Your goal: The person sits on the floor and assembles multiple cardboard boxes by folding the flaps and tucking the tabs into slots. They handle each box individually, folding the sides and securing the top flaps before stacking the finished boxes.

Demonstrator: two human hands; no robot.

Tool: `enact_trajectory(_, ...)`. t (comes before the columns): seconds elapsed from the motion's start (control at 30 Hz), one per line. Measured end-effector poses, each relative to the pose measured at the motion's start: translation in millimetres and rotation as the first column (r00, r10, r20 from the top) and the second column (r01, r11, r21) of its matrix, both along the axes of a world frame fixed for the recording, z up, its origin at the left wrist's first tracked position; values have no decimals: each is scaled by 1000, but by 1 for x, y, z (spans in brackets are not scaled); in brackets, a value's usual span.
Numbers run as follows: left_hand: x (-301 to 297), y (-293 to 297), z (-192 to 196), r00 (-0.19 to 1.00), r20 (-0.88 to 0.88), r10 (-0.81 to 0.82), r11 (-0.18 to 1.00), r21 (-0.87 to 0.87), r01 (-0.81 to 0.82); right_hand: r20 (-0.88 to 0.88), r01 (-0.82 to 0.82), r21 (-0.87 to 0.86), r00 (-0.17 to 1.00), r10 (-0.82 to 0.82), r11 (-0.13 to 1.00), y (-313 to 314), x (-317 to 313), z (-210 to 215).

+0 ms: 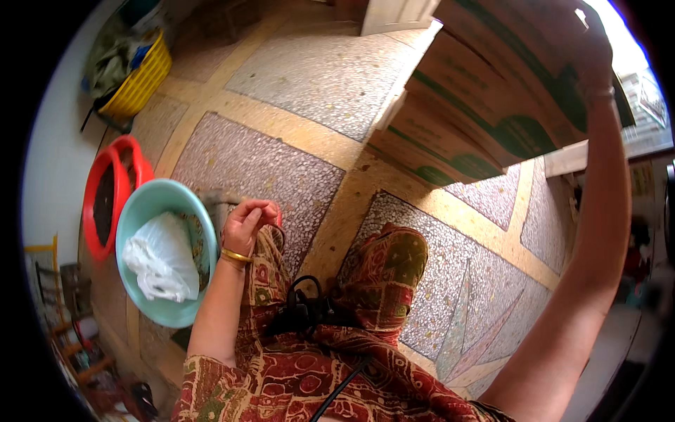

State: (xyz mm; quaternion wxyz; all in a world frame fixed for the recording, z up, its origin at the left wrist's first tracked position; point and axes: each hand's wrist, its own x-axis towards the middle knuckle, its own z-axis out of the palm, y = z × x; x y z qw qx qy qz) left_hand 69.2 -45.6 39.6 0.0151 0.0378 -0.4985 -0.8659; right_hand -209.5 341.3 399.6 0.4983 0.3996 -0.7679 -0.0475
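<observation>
I see my right hand [594, 53] raised, its grip holding the large brown cardboard box with green print [492, 91] overhead at the far edge. I judge it stiff, bulky, probably light; best held by the edges. My left hand [246, 221] curls loosely, nothing visibly held. Counted: one box, one turquoise plastic basin [144, 211], one red tub [105, 183], one yellow basket [144, 81].

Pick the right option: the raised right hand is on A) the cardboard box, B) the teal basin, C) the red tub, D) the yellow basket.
A: the right hand reaches up to the cardboard box, while the teal basin, yellow basket and red tub sit on the floor on the person's left, where the left hand is.
</observation>
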Motion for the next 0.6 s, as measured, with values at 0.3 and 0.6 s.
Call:
enact_trajectory(0.3, 84, -18, -7, 975, 33, 220, 975, 15, -220, 878, -291, -10, 454, 148, 957, -125, 115, -314)
enact_trajectory(0.6, 93, -7, -2, 981, -116, 158, 986, -27, -162, 987, -144, 64, 159, -41, 988, -111, 217, -396)
